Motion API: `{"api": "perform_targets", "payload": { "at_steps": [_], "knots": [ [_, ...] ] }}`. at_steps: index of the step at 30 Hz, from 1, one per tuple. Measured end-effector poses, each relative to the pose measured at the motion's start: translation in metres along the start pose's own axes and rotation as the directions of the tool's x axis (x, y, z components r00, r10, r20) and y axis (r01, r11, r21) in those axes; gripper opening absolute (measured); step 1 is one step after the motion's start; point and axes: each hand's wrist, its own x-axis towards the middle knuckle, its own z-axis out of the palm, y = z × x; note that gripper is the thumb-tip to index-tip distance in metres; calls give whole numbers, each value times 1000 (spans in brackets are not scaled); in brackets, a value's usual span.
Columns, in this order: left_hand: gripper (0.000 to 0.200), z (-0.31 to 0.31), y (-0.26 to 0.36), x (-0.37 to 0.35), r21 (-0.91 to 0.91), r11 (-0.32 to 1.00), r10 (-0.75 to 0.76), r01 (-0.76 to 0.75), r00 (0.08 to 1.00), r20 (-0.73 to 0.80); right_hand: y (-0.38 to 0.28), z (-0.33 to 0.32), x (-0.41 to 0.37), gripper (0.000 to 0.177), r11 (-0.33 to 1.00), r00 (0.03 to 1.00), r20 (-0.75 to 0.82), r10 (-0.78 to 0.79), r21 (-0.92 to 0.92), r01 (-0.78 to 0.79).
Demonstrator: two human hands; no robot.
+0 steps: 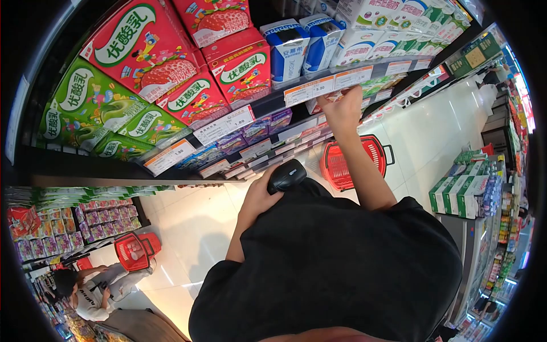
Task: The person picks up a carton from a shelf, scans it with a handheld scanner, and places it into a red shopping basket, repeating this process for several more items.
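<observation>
My left hand [261, 196] is wrapped around a black handheld barcode scanner [287, 175], held in front of my chest. My right hand [344, 111] reaches in under the edge of an upper shelf, its fingers closed at a small red and white carton [313, 106]. The shelf edge and a price label [312, 90] hide part of the fingertips and most of that carton. Small purple cartons [256, 131] stand on the same lower level, to the left of this hand.
Red [238, 71] and green [85, 102] drink cartons fill the upper shelf, with blue and white cartons [289, 50] beside them. A red shopping basket [342, 171] is on the floor below my right arm. Another person [91, 296] is at lower left, near another red basket [132, 251].
</observation>
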Motion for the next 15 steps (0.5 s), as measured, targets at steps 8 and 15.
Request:
{"api": "perform_targets", "payload": {
  "at_steps": [8, 15],
  "knots": [
    [79, -4, 6, 3, 27, 999, -35, 34, 999, 9, 12, 7, -3, 74, 981, 982, -6, 190, 41, -190],
    [76, -4, -2, 4, 39, 999, 12, -11, 999, -33, 19, 17, -4, 58, 905, 973, 15, 231, 363, -221]
  ]
}}
